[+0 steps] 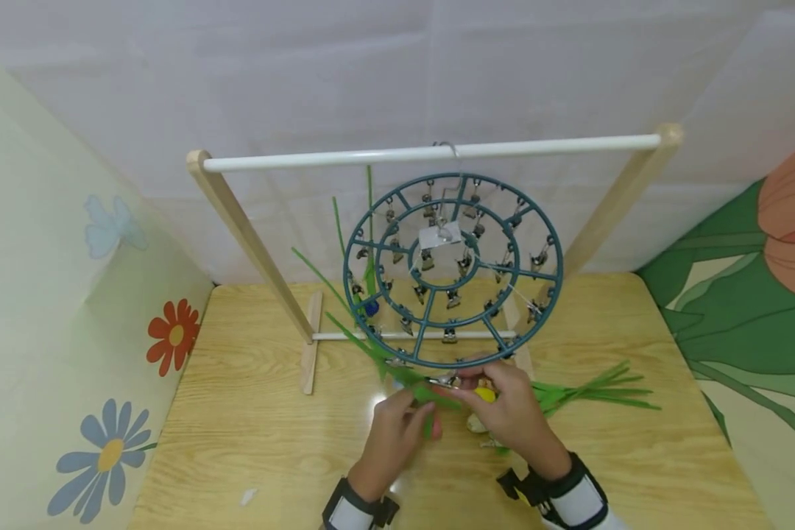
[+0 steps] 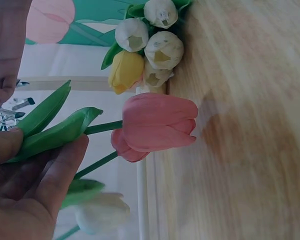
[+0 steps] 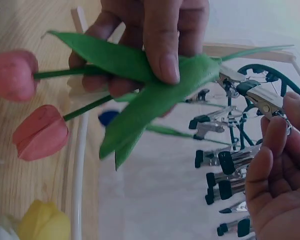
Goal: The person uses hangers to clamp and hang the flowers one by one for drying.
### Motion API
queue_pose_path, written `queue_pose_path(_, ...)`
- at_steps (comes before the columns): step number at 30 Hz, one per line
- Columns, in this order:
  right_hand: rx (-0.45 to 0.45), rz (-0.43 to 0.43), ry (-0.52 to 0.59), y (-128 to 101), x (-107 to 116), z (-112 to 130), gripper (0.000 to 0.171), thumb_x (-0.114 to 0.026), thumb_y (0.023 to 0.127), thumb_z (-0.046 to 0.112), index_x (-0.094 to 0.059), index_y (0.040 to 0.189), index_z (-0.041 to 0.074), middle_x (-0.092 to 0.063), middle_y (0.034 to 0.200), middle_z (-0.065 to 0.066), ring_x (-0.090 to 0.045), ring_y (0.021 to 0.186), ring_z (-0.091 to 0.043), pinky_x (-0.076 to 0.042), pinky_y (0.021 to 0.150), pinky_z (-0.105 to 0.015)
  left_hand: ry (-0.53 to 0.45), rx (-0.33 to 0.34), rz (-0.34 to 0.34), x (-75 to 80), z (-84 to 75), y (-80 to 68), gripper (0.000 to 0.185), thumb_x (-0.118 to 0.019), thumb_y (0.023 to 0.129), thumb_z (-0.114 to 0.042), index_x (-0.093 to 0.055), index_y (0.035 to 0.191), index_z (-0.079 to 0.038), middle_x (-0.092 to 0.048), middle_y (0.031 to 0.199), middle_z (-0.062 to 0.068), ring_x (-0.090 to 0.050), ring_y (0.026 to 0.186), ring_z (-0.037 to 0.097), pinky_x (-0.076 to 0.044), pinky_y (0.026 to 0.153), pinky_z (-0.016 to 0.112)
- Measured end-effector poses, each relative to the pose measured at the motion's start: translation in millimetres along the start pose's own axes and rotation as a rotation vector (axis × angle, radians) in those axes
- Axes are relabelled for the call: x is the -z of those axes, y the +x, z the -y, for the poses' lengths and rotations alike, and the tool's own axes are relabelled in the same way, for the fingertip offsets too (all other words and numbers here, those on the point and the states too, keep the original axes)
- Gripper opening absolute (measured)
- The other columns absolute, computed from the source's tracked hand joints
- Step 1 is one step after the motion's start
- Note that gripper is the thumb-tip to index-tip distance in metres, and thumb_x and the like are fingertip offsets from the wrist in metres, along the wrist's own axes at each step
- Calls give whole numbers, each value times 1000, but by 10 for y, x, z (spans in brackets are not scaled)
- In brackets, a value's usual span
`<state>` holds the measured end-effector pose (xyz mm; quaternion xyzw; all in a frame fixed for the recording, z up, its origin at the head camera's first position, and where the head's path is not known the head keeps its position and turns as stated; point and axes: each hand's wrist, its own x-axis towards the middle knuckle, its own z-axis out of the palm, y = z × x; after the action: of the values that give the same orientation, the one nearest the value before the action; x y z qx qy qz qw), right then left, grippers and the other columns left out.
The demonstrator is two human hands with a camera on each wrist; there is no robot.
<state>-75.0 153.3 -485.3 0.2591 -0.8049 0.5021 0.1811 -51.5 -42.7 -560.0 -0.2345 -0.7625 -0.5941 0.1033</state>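
Note:
My left hand (image 1: pixel 394 427) grips artificial pink tulips (image 2: pixel 157 122) by their stems and green leaves (image 3: pixel 155 100). Two pink blooms hang downward from that hold. Beside it, my right hand (image 1: pixel 513 405) pinches a metal clip (image 3: pixel 264 100) with dark tips, at the front edge of a round dark-green clip hanger (image 1: pixel 450 364). In the right wrist view the stem end lies close to the clip; whether the clip bites on it I cannot tell.
The hanger hooks over a white rail (image 1: pixel 344 157) on a wooden stand (image 1: pixel 252 243). Behind hang a white tulip (image 2: pixel 102 214) and a blue bloom (image 3: pixel 108 118). White tulips (image 2: pixel 164 50), a yellow tulip (image 2: pixel 126 71) and their green stems (image 1: pixel 596 390) lie on the table (image 1: pixel 252 419) at right.

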Motion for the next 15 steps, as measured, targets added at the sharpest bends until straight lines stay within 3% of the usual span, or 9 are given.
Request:
queue_pose_path(3, 5, -4, 15, 13, -40, 12, 36, -87, 69, -9, -75, 99, 8, -70, 82, 0, -61, 73, -6, -47, 62, -14, -14, 41, 24, -5, -11, 23, 16, -64, 98, 2, -67, 113, -3, -72, 89, 17, -75, 72, 28, -62, 80, 19)
queue_pose_path(9, -5, 0, 72, 49, -114, 29, 34, -86, 72, -9, -76, 100, 6, -71, 83, -3, -61, 73, -6, -45, 56, -15, 35, 33, 21, -29, -16, 51, 11, -65, 98, -1, -68, 108, -4, -73, 84, 11, -74, 67, 21, -62, 76, 16)
queue_pose_path(15, -19, 3, 113, 61, -178, 9, 31, -86, 72, -9, -73, 97, 5, -69, 83, -6, -60, 74, -7, -45, 52, -16, 120, 40, 15, -38, -40, 69, 7, -67, 97, -3, -69, 104, -4, -74, 83, 9, -76, 78, 16, -61, 77, 14)
